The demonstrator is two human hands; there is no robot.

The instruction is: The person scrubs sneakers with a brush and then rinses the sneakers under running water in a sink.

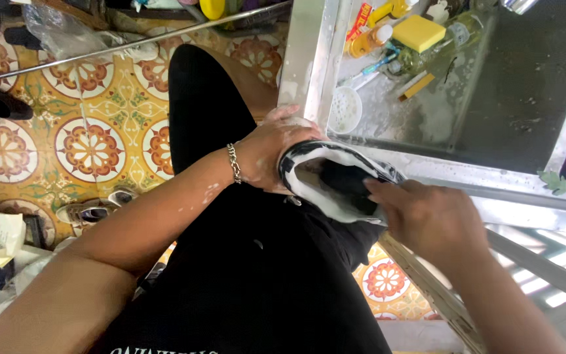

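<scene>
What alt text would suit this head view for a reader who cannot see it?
Seen from above, the left hand grips a soapy black-and-white shoe while the right hand reaches inside it. Beyond is a wet metal sink counter holding a yellow sponge, above a patterned tile floor.

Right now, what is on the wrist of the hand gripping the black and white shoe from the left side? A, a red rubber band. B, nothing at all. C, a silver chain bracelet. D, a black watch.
C: a silver chain bracelet circles the wrist of the left hand, which grips the soapy black and white shoe while the right hand works at its other end.
</scene>
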